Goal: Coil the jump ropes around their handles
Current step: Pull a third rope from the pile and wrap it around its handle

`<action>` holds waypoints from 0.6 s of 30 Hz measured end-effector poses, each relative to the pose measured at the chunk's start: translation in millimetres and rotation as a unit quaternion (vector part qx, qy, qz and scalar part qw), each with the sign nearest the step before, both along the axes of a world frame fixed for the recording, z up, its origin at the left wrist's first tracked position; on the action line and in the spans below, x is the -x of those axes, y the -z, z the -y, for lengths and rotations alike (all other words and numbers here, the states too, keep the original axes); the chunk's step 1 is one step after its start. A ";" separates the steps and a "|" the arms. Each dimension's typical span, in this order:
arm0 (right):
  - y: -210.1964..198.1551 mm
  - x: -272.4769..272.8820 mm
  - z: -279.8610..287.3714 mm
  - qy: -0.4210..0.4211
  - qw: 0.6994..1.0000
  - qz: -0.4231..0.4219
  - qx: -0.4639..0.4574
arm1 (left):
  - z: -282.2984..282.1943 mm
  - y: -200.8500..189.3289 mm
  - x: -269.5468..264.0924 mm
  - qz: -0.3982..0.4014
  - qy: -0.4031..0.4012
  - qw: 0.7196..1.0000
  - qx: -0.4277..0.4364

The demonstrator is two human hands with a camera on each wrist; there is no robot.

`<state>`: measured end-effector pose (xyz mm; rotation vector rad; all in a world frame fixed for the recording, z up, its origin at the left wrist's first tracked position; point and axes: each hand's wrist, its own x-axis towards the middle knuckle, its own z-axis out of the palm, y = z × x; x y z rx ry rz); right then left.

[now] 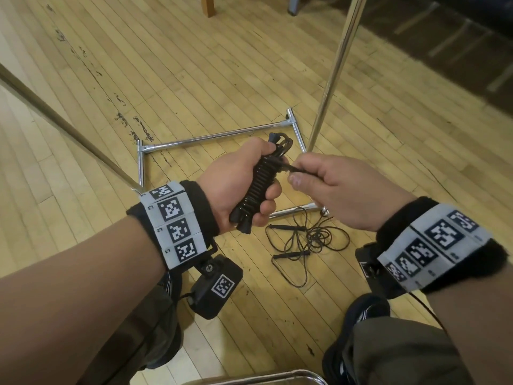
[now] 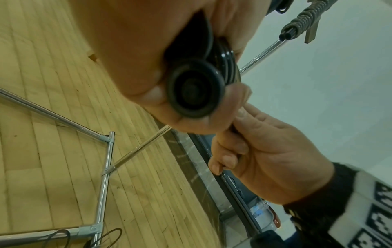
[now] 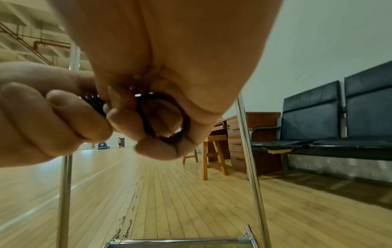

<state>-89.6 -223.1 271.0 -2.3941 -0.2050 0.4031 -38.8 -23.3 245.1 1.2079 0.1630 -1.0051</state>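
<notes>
Two hands raised over the wood floor (image 1: 194,65) | left hand (image 1: 238,179) fisted round coiled jump rope (image 1: 256,184), bundle tilted | right hand (image 1: 341,190) pinches its cord end (image 1: 288,166) | second rope (image 1: 305,240) loose on floor

Even, diffuse indoor light; shadows on the wooden floor (image 1: 194,79) are soft and faint. Bright glints run along the chrome rack tubes (image 1: 211,138). Wide-angle distortion bows floorboards and tubes toward the edges. In both wrist views the nearest palm (image 3: 169,42) is blurred, and the handle end cap (image 2: 195,90) is soft.
</notes>
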 end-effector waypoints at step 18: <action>-7.9 -18.6 4.8 0.074 0.941 -0.146 -0.295 | -16.8 -6.5 -8.4 0.035 -0.011 0.997 0.072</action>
